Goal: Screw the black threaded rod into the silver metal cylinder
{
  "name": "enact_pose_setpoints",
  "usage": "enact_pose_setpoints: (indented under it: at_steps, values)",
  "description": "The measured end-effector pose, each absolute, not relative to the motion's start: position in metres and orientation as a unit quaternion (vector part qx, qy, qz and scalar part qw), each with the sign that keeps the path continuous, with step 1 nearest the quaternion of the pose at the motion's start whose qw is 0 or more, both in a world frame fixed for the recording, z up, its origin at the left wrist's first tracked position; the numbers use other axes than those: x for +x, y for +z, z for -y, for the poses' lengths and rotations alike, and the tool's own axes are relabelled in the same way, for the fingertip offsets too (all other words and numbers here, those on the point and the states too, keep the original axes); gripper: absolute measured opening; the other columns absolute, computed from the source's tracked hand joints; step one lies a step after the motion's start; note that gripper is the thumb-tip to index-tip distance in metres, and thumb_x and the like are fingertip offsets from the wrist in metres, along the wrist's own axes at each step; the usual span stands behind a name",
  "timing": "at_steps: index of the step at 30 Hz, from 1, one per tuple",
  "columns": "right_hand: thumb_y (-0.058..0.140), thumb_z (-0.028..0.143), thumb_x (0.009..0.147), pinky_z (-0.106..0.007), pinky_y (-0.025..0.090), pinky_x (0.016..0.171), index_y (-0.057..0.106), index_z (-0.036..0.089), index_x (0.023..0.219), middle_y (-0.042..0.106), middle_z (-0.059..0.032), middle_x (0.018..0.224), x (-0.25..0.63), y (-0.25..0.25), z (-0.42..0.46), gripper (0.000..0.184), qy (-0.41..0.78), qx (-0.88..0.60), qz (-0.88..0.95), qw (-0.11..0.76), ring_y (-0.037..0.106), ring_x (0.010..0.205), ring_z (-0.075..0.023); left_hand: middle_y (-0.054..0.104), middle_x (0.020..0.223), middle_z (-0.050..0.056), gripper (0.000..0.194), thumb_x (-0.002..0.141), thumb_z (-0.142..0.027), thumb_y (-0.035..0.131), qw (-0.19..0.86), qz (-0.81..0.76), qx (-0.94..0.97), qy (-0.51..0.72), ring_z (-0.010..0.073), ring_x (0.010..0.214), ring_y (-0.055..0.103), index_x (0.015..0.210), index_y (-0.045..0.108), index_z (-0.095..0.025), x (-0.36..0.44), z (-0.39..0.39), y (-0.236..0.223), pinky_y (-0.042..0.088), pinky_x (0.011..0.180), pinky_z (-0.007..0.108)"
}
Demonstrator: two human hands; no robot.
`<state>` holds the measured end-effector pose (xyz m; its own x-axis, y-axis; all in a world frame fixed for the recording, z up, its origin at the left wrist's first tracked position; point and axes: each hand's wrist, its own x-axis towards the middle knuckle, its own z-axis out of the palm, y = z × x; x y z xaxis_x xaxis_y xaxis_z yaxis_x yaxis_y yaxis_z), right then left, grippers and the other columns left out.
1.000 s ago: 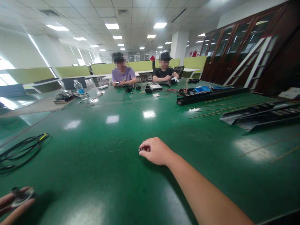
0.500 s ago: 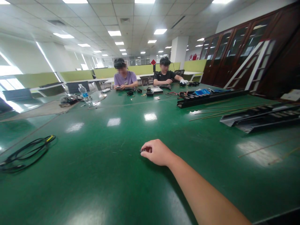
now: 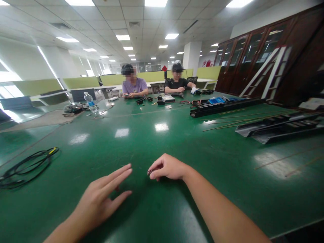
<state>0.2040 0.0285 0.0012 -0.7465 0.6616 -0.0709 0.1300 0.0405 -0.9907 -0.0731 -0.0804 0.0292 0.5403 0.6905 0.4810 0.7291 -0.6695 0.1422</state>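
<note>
My right hand (image 3: 169,166) is closed in a pinch just above the green tabletop (image 3: 141,145). Between its thumb and fingers sits a small dark piece with light bands (image 3: 150,172), mostly covered, so its kind does not show. To the left of it, my left hand (image 3: 100,194) reaches in from the lower edge. Its fingers are stretched out with the thumb apart, and nothing shows between them. A short gap separates its fingertips from the right hand.
A coiled black cable (image 3: 30,165) lies at the left. Black metal channels (image 3: 227,107) and thin rods (image 3: 227,125) occupy the right side. Farther back stand a water bottle (image 3: 89,103) and small black parts (image 3: 160,100), with two people (image 3: 135,86) seated across the table.
My left hand held a round, pale disc-like part, left the view, and is back without it, closer to the right hand. The right hand keeps its pinch. A co-worker's gloved hand has reached sideways.
</note>
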Motion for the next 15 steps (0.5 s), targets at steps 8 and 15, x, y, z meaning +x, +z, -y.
enact_pose_setpoints:
  at_steps: [8, 15]
  values:
    - [0.086, 0.033, 0.056, -0.027, 0.046, 0.072, 0.077, 0.013, 0.095, 0.071, -0.0028, 0.08, 0.215, -0.002, -0.037, 0.045, 0.693, -0.253, 0.638, 0.218, 0.06, 0.072, -0.0139, 0.067, 0.124, 0.008, 0.037, 0.094, -0.015, 0.057, -0.065, 0.24, -0.905, -0.344, 0.019, 0.106, 0.069, 0.129, 0.06, -0.024, 0.018, 0.007, 0.002, 0.06, 0.088, 0.027]
    - [0.085, 0.027, 0.058, -0.024, 0.047, 0.065, 0.077, 0.014, 0.096, 0.072, -0.0029, 0.076, 0.217, -0.003, -0.042, 0.041, 0.669, -0.315, 0.637, 0.217, 0.06, 0.065, -0.0123, 0.074, 0.107, -0.001, 0.024, 0.09, -0.019, 0.064, 0.008, 0.344, -0.888, -0.306, 0.0164, 0.093, 0.072, 0.11, 0.071, -0.028, -0.052, 0.034, 0.03, 0.06, 0.086, 0.026]
